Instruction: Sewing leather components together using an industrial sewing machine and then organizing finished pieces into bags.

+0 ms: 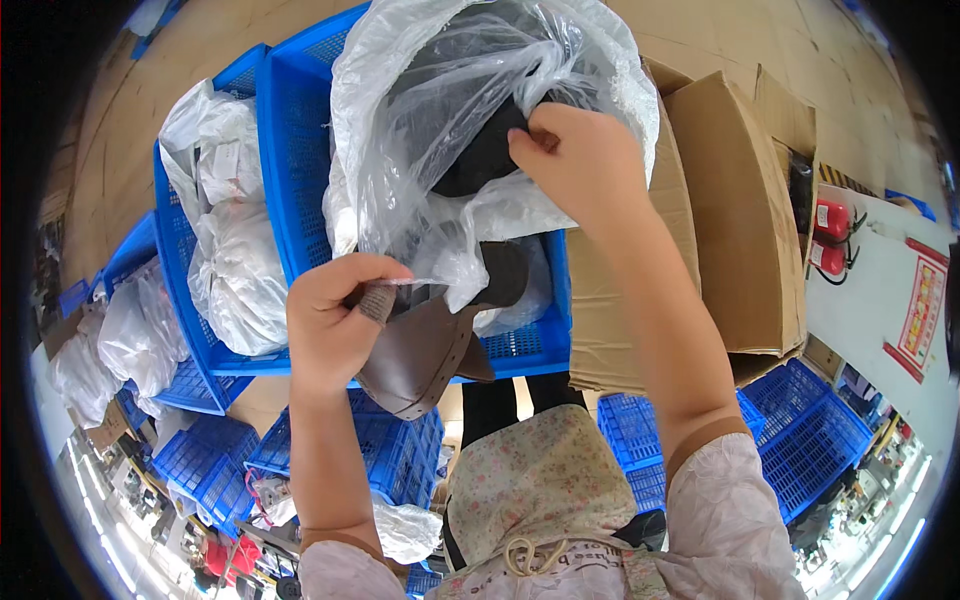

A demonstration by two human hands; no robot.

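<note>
My left hand (340, 312) is closed, pinching the edge of a clear plastic bag (425, 110); a greyish wrap covers one of its fingertips. Just below those fingers hangs a brown leather-like piece (415, 362) with small holes along its edge; whether the hand grips it too is hidden. My right hand (585, 160) is closed on the gathered upper part of the same bag. Dark, soft-looking pieces (480, 160) show inside, their kind unclear. Around the clear bag sits a white woven sack (625, 60), its mouth wide, in a blue plastic crate (297, 150).
White bags (235, 265) fill another blue crate (190, 290) at left, with more bags (135, 340) beyond. Opened cardboard boxes (735, 210) stand close on the right. Red fire extinguishers (828, 235) are farther right. Stacked blue crates (810, 430) stand lower right.
</note>
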